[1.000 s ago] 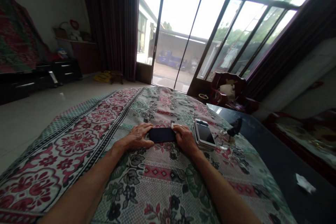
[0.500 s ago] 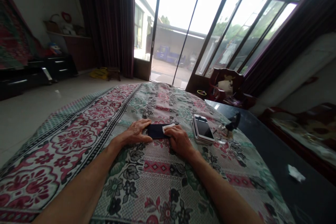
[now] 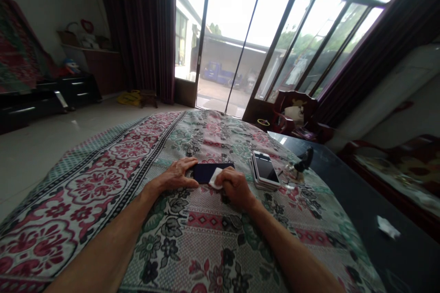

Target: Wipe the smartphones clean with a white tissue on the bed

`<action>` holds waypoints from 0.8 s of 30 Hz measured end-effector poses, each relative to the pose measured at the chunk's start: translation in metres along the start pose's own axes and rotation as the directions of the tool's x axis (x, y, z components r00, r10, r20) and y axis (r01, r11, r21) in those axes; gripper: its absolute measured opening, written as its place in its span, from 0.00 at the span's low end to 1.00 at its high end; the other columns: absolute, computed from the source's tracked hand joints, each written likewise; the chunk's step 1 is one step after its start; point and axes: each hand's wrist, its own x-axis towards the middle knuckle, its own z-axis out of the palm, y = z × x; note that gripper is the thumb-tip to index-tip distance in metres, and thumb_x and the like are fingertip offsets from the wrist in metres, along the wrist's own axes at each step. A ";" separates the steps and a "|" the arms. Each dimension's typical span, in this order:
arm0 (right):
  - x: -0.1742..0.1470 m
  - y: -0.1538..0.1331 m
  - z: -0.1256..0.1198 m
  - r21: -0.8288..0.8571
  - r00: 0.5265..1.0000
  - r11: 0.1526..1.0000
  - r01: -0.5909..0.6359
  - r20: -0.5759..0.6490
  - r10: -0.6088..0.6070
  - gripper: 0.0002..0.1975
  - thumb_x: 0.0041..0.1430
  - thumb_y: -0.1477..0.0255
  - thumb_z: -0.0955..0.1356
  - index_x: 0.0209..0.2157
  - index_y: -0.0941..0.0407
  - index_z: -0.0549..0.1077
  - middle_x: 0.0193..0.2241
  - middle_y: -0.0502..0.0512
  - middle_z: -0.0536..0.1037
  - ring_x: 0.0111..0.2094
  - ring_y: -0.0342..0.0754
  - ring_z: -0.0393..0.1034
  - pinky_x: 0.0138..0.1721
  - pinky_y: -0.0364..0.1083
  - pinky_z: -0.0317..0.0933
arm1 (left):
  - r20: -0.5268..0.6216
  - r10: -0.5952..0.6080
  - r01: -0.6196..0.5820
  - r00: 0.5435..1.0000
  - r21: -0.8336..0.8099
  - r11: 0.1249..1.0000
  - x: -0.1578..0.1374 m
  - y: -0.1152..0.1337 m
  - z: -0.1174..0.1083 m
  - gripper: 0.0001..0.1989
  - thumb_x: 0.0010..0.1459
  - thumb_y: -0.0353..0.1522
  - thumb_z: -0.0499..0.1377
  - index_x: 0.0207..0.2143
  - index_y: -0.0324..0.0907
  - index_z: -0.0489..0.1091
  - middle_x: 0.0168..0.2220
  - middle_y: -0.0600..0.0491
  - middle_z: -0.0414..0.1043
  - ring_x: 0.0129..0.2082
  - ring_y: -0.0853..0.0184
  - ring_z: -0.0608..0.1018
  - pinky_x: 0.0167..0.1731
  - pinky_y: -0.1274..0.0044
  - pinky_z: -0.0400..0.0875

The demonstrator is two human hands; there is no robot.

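Observation:
A dark smartphone [image 3: 203,173] lies flat and lengthwise across the flowered cloth [image 3: 206,242]. My left hand [image 3: 177,175] steadies its left end, with the thumb along the near edge and the fingers at the far edge. Bunched in the fingers of my right hand [image 3: 237,185] is a white tissue [image 3: 215,178], pressed on the phone's near right part. That hand hides some of the phone's right end. A stack of phones [image 3: 265,169] sits to the right of my right hand, the top one white-framed with a dark screen.
Beyond the stack are a small black-topped object [image 3: 304,159] and some clear items too blurred to name. Crumpled white paper [image 3: 388,227] lies on the dark table [image 3: 360,201] at right. A wooden chair [image 3: 295,112] stands by the glass doors.
My right hand has drawn the tissue toward me and slightly left, from the phone's far right part to its near edge. My left hand and the phone stay put.

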 end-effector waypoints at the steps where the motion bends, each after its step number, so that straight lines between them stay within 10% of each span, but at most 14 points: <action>1: 0.001 0.004 -0.002 -0.027 0.997 1.000 -0.014 -0.073 0.012 0.15 0.50 0.83 0.60 0.24 0.53 0.74 0.26 0.50 0.79 0.33 0.47 0.71 0.40 0.46 0.65 | -0.002 0.004 -0.004 1.000 -0.002 1.000 0.000 0.000 0.000 0.42 0.46 0.46 0.67 0.61 0.42 0.63 0.66 0.43 0.58 0.66 0.51 0.60 0.65 0.63 0.52; 5: 0.003 0.019 -0.007 -0.185 0.971 0.978 -0.095 -0.235 0.050 0.17 0.49 0.84 0.60 0.34 0.54 0.76 0.38 0.55 0.81 0.44 0.51 0.71 0.51 0.51 0.63 | -0.011 -0.003 0.003 1.000 -0.014 1.000 -0.001 0.001 0.000 0.41 0.46 0.46 0.67 0.62 0.43 0.62 0.66 0.43 0.58 0.66 0.51 0.59 0.65 0.62 0.52; 24: 0.005 -0.027 0.039 -0.221 0.987 0.974 0.057 0.161 -0.021 0.17 0.57 0.81 0.65 0.47 0.53 0.74 0.54 0.53 0.75 0.54 0.52 0.65 0.55 0.51 0.59 | -0.016 0.001 -0.001 1.000 0.019 1.000 0.003 -0.006 0.005 0.39 0.45 0.45 0.67 0.59 0.41 0.66 0.66 0.42 0.58 0.66 0.52 0.60 0.64 0.65 0.53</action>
